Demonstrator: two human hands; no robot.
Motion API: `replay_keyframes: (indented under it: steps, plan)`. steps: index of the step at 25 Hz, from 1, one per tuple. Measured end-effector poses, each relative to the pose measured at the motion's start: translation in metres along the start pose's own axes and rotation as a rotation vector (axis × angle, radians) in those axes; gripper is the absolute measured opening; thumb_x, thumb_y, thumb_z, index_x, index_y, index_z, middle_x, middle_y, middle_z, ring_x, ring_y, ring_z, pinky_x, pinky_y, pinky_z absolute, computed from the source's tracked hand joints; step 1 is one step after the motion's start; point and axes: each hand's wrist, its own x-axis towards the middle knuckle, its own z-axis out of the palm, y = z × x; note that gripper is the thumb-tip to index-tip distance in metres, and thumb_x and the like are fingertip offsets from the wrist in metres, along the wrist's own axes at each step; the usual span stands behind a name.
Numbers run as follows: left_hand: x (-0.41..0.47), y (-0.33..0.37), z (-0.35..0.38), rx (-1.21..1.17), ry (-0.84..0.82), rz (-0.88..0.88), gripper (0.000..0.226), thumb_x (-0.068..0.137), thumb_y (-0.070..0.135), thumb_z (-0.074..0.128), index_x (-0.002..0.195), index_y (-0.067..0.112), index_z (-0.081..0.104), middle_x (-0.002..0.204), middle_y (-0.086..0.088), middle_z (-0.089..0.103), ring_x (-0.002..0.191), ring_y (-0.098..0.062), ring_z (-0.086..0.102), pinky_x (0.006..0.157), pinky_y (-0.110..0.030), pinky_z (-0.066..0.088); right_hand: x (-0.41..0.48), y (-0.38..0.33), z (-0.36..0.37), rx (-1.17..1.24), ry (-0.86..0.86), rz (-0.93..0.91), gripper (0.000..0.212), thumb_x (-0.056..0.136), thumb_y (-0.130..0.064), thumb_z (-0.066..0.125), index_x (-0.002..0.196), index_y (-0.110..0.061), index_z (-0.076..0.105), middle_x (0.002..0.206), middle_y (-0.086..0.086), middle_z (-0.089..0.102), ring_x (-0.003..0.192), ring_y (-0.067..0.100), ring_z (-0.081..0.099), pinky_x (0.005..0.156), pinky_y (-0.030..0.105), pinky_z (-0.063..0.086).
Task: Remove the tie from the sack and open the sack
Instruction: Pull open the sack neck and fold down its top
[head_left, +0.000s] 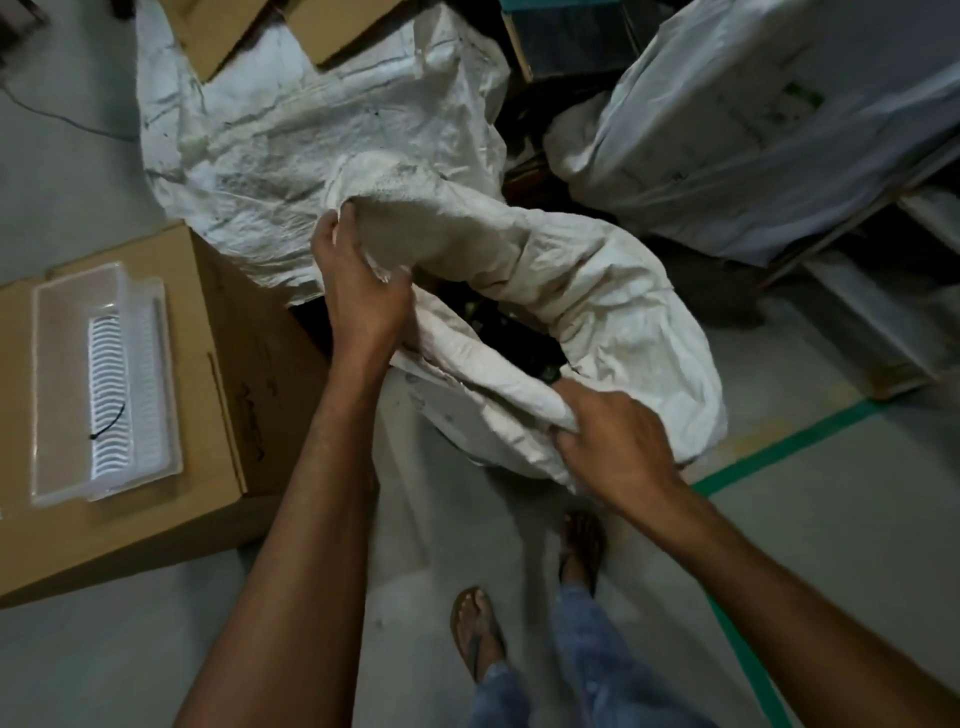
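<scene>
A white woven sack (613, 306) stands on the floor in front of me with its mouth pulled apart, showing dark contents (514, 332) inside. My left hand (358, 291) grips the left side of the sack's rolled rim. My right hand (608, 441) is closed on the near rim, lower right. A thin black tie (107, 422) lies in a clear plastic tray (52, 395) at the left, away from both hands.
The tray rests on a cardboard box (218, 364) at my left. Another white sack (311, 130) lies behind, with cardboard boxes on it. A wrapped bundle (753, 130) stands at the right. Green tape (789, 447) marks the floor. My sandalled feet (478, 629) are below.
</scene>
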Motion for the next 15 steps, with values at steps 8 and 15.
replay_keyframes:
  steps: [8,15]
  plan:
    - [-0.141,-0.007,0.032,0.073,-0.013,0.02,0.04,0.092,0.05,0.068,0.12,0.025,0.057,0.119,0.001,0.054,0.111,-0.02,0.054,0.087,-0.039,0.05,-0.009,-0.003,0.016,-0.166,0.608,-0.004,0.037,0.077,0.002,0.071,0.11,-0.015,0.072,0.089,0.009,0.073,0.082,0.031,0.064,0.075,0.042,0.049]
    - [-0.083,-0.009,0.054,0.801,-0.463,0.901,0.06,0.083,0.035,0.078,0.139,0.029,0.058,0.13,0.0,0.067,0.124,-0.029,0.058,0.104,-0.044,0.036,-0.024,0.039,0.018,-0.014,0.437,-0.167,0.036,0.08,-0.015,0.08,0.114,-0.019,0.07,0.1,0.003,0.072,0.092,0.026,0.063,0.082,0.039,0.046]
